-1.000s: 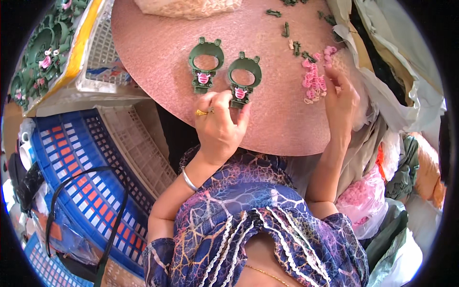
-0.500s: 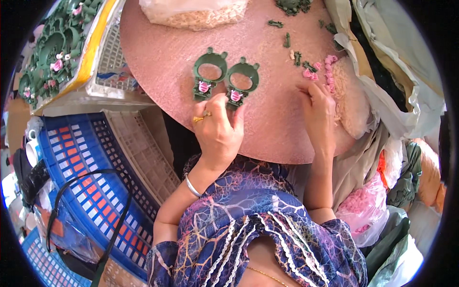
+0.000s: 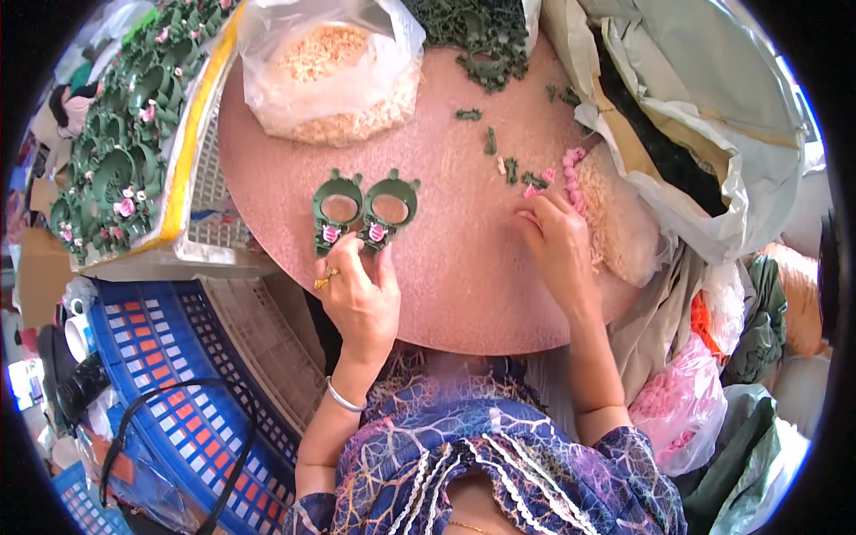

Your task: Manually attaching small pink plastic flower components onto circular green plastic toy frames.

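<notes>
My left hand (image 3: 361,299) is closed, its thumb and fingers pinching the lower edge of two green ring-shaped pieces (image 3: 392,189) side by side. Each has small ear-like knobs on top and a pink-and-white striped part low down. Whether the two are joined is hidden. My right hand (image 3: 562,236) is over the table's right side with fingers curled together, close to small pink pieces (image 3: 538,185). What its fingertips hold, if anything, is too small to make out. Small dark green parts (image 3: 491,141) lie just beyond it.
On the round pinkish table (image 3: 446,303) stand an open clear bag of cream bits (image 3: 330,111) and a dark green heap (image 3: 486,49). Cream pieces (image 3: 624,209) lie by a large grey sack (image 3: 695,116). At left are a crate of green pieces (image 3: 125,169) and a blue basket (image 3: 178,374).
The view has shifted, so the table sits lower and more of the bag and heap shows. My left hand keeps hold of the ring-shaped pieces; my right hand stays beside the pink pieces.
</notes>
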The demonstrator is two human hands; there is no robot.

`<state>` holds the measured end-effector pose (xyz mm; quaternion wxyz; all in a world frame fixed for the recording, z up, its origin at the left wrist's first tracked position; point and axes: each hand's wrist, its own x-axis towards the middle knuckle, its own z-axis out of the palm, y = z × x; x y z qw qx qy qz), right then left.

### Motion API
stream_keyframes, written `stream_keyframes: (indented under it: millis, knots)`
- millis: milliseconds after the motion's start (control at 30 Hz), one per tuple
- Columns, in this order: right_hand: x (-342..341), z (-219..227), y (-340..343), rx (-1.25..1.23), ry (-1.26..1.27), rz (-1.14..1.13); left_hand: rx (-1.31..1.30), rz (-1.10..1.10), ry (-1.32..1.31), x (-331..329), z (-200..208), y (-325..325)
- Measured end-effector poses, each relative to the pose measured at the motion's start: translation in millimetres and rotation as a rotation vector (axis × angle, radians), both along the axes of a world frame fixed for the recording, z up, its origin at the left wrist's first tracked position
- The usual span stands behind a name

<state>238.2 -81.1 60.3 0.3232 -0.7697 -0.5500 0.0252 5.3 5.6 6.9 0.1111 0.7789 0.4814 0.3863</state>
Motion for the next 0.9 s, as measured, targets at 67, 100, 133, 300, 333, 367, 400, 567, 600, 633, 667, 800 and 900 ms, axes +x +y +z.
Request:
stream_keyframes:
  millis: [67,100,133,300,333,367,400,567,600,633,667,800,900]
  knots:
    - [15.4,8.9,22.5,-0.007,-0.079,-0.004,0.028,0.023,-0.014,-0.4,2.3,6.6]
    - [32.9,9.9,40.0,0.056,-0.172,0.067,0.017,0.006,-0.034,-0.8,4.2,8.9]
    - [50.6,8.7,60.9,0.118,-0.265,0.138,0.056,0.004,-0.014,0.1,4.9,9.0]
    - [117.3,-19.9,180.7,0.097,-0.007,0.010,0.241,-0.096,0.244,-4.7,-7.8,-5.0]
    - [118.8,-20.0,198.6,0.091,-0.027,-0.003,0.320,-0.143,0.222,-3.4,-6.7,-2.8]
    - [122.0,-21.2,215.6,0.082,-0.049,-0.020,0.328,-0.191,0.223,-3.2,-8.1,-1.8]
    - [129.5,-24.2,230.3,0.134,-0.140,-0.046,0.310,-0.248,0.209,-1.6,-2.8,-2.8]
    - [179.0,-25.6,287.4,0.137,-0.082,-0.212,0.349,-0.288,0.250,0.4,1.9,-2.7]
    - [186.0,-30.3,291.6,0.070,-0.053,-0.272,0.296,-0.281,0.278,0.4,2.0,-2.9]
    - [197.4,-33.8,288.7,-0.046,0.046,-0.189,0.242,-0.276,0.304,1.0,2.1,-2.5]
    - [202.2,-38.1,286.4,-0.164,0.147,-0.104,0.211,-0.253,0.344,1.3,4.6,-1.9]
    - [168.0,-54.6,253.0,-0.276,-0.130,-0.025,0.160,-0.153,0.360,2.7,0.8,-2.9]
    - [151.2,-57.9,221.4,-0.007,-0.092,0.129,0.125,-0.117,0.374,4.3,1.0,-3.3]
